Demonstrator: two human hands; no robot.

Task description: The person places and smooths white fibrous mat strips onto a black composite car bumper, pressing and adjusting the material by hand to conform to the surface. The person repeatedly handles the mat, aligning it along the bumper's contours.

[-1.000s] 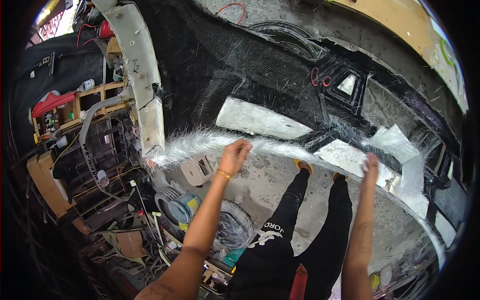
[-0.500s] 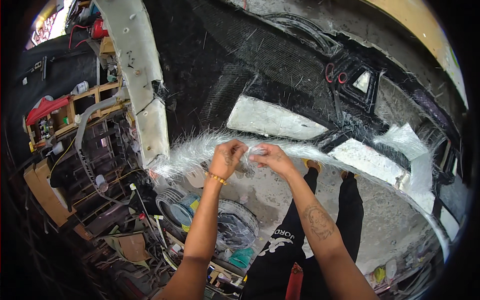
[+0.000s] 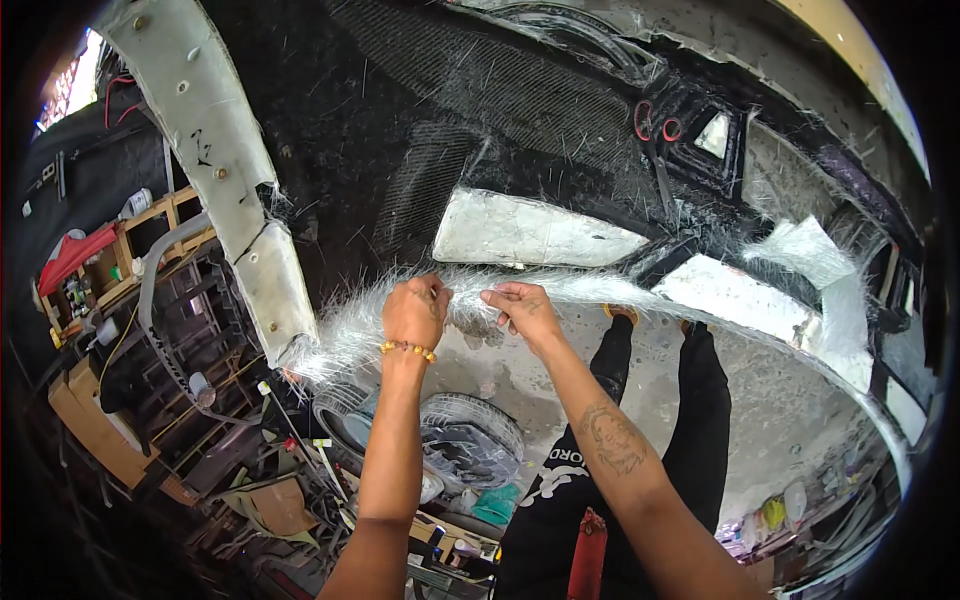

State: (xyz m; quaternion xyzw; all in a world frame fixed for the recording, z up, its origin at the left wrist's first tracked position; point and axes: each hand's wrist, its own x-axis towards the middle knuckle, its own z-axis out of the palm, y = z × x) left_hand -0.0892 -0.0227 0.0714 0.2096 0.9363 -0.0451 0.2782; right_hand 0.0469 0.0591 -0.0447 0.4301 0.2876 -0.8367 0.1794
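A fuzzy white strip of fiberglass strands (image 3: pixel 570 287) runs along the near edge of a large black moulded panel (image 3: pixel 335 150), its loose ends sticking out. My left hand (image 3: pixel 416 312), with a beaded bracelet at the wrist, is closed with its fingertips in the fiberglass. A short gap to the right, my right hand (image 3: pixel 522 310) pinches at the strip with thumb and forefinger; the strands between these fingertips are hard to make out. Red-handled scissors (image 3: pixel 657 150) lie on the panel farther right. A loose white piece of fiberglass mat (image 3: pixel 805 255) drapes over the panel's right part.
White flat patches (image 3: pixel 540 230) are set along the panel's edge. A pale curved piece (image 3: pixel 215 170) borders it on the left. Below lie tyres (image 3: pixel 470 430), a teal cloth-like item (image 3: pixel 495 505) and scattered clutter. A wooden shelf frame (image 3: pixel 125 245) stands at far left.
My hands, close together before, have drawn apart, the left one shifting left along the fiberglass. The whole view has also shifted slightly, with the panel and scissors appearing farther left.
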